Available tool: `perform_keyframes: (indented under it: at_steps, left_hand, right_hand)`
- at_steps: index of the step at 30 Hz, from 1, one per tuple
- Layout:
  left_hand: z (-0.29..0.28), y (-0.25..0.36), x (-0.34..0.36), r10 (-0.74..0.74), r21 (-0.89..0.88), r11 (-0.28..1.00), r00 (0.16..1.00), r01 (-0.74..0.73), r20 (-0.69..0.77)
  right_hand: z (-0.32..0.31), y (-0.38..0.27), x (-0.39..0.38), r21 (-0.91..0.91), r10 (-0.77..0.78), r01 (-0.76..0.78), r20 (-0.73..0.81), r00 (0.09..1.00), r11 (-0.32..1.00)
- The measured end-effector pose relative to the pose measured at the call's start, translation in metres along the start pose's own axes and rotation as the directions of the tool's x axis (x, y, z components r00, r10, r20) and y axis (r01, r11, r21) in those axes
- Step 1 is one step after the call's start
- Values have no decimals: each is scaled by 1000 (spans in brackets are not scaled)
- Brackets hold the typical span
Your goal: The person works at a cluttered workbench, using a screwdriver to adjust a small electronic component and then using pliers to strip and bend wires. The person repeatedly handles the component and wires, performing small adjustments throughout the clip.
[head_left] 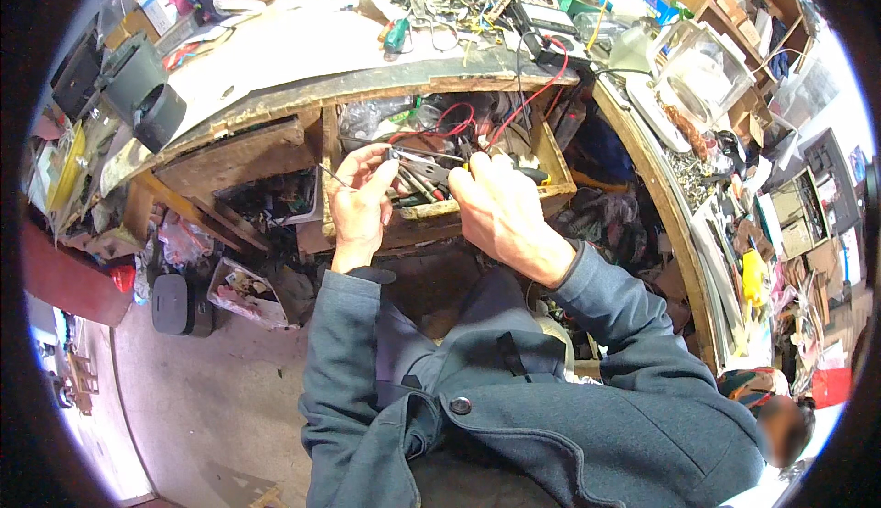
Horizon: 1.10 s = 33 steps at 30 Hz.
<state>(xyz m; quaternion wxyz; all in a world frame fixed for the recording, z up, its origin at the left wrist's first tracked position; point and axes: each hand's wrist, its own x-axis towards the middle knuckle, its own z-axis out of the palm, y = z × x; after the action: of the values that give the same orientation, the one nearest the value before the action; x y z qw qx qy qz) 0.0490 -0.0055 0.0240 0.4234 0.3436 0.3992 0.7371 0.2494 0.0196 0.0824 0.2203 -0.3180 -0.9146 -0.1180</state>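
Observation:
Both my hands are over an open wooden drawer (562,191). My right hand (500,210) is closed around what look like pliers, their flat metal part (427,174) pointing left and bits of yellow and black showing by my fingers. At that metal part's left end, my left hand (360,205) pinches a small dark piece (392,154) between thumb and fingertips. A thin dark rod (334,176) sticks out on the left side of this hand. Under my hands, the drawer holds hand tools, a red cable (459,121) and clear plastic bags (367,118).
Wires and scraps (450,3) cover the workbench, with a green-handled tool (396,36) near its edge. Parts and a yellow object (754,277) crowd the right bench. A black bin (180,304) and an open box (246,292) stand on the floor. Another person (783,427) is at lower right.

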Motion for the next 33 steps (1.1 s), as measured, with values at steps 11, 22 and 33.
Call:
perform_keyframes:
  at_steps: [11, 22, 33]
  left_hand:
    - [-2, 0, 0, 4, 16, 1000, 1000, -4, -18]
    - [0, 3, -1, 2, 39, 999, 1000, -2, 4]
    - [0, 4, -1, -17, 21, 1000, 1000, 17, 23]
  right_hand:
    - [3, 1, -4, 20, -10, 10, -32, 999, 1000]
    - [-6, -2, 1, -9, 33, -34, -36, 999, 999]
    - [-8, 1, 3, -84, -42, 36, -69, 997, 996]
